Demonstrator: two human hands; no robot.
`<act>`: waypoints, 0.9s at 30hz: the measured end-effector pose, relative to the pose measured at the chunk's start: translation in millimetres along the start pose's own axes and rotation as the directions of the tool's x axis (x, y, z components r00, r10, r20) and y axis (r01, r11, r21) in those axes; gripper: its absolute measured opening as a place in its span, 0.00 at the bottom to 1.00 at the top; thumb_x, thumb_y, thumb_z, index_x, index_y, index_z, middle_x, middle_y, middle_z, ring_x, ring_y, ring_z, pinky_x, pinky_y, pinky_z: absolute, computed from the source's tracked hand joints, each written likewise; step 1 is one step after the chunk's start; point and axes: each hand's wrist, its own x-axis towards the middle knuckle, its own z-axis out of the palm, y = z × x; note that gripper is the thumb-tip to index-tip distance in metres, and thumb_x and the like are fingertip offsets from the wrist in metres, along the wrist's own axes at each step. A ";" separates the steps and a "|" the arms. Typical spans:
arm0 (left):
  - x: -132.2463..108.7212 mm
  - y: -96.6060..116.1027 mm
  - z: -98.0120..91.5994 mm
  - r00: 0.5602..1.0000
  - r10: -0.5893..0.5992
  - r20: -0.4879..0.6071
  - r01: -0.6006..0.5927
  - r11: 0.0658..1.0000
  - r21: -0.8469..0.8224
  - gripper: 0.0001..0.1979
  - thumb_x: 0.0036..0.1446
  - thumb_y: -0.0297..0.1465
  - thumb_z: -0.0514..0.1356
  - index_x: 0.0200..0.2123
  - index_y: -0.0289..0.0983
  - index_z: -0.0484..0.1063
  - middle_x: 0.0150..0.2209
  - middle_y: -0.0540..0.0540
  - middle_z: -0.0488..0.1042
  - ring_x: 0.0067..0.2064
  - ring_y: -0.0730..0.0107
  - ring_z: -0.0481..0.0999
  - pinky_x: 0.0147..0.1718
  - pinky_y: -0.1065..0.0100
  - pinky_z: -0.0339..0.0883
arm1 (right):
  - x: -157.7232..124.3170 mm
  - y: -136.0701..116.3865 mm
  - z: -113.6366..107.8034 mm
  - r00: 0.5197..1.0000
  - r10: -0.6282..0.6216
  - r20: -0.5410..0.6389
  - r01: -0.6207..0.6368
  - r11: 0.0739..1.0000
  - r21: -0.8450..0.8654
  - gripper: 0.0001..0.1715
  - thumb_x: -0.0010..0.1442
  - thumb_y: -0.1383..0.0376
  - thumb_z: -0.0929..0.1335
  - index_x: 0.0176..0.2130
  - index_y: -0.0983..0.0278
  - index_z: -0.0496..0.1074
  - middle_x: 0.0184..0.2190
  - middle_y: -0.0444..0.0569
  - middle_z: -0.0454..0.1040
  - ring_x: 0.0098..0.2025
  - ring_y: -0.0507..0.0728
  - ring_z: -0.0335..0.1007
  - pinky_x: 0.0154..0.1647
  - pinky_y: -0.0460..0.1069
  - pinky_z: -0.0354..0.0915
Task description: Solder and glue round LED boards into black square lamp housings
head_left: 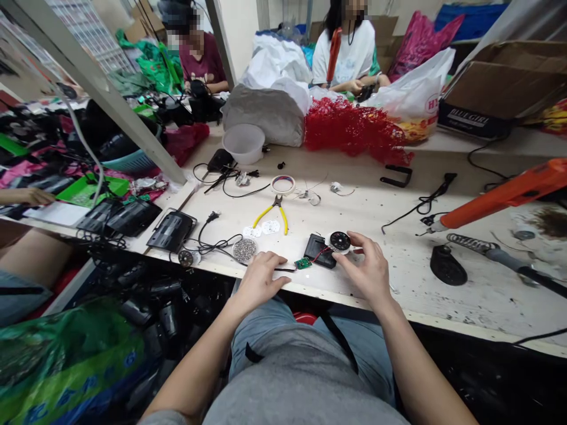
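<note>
My right hand (367, 265) grips a round black disc (340, 241) with a ring of small pale dots, thumb and index finger at its edge. Beneath the disc lies a black plastic housing (319, 250), partly covered. Thin red wires link these parts to a small green circuit board (303, 263). Close to the board, my left hand (263, 277) rests at the table's front edge, thumb and index finger apart. A black cable (284, 270) runs through that gap to the board, apparently not pinched. A round dish of small screws (244, 249) stands just behind the left hand.
Yellow-handled cutting pliers (277, 213) and a tape roll (283, 185) lie ahead. An orange electric screwdriver (500, 198) and a soldering iron (487, 248) reach in from the right. A black housing (172, 230) sits left. Two people work across the table; another person's hand (38, 196) shows left.
</note>
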 end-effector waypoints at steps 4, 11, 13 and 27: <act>-7.8 -22.1 -29.1 0.996 0.085 0.014 -0.086 0.994 0.067 0.11 0.58 0.30 0.65 0.45 0.38 0.77 0.46 0.43 0.76 0.49 0.56 0.73 0.51 0.56 0.67 | 0.6 0.5 -1.9 1.000 0.031 0.002 -0.031 0.999 0.016 0.27 0.55 0.54 0.73 0.51 0.61 0.74 0.43 0.54 0.79 0.41 0.62 0.75 0.44 0.59 0.73; -11.7 -32.3 -49.5 0.990 0.129 0.051 -0.138 0.956 0.261 0.09 0.62 0.25 0.57 0.34 0.38 0.78 0.42 0.42 0.75 0.44 0.57 0.70 0.47 0.55 0.67 | -2.1 -12.5 0.0 0.994 0.110 -0.008 -0.109 0.987 0.117 0.29 0.54 0.51 0.74 0.51 0.61 0.74 0.44 0.54 0.79 0.37 0.60 0.75 0.43 0.59 0.73; -12.1 -29.6 -48.3 0.990 0.128 0.057 -0.140 0.939 0.314 0.12 0.64 0.25 0.54 0.31 0.38 0.76 0.42 0.42 0.75 0.42 0.57 0.69 0.46 0.55 0.66 | -2.3 -16.0 -0.6 0.995 0.100 -0.015 -0.097 0.985 0.141 0.29 0.54 0.51 0.74 0.51 0.61 0.74 0.45 0.54 0.79 0.39 0.60 0.75 0.42 0.58 0.74; -14.5 -25.2 -48.8 0.991 0.117 0.068 -0.133 0.928 0.348 0.08 0.63 0.28 0.58 0.31 0.38 0.73 0.42 0.42 0.75 0.42 0.57 0.70 0.46 0.54 0.66 | -4.2 -12.8 -2.6 0.985 0.175 0.003 -0.173 0.969 0.177 0.29 0.51 0.49 0.73 0.49 0.61 0.75 0.44 0.54 0.79 0.40 0.61 0.76 0.45 0.59 0.73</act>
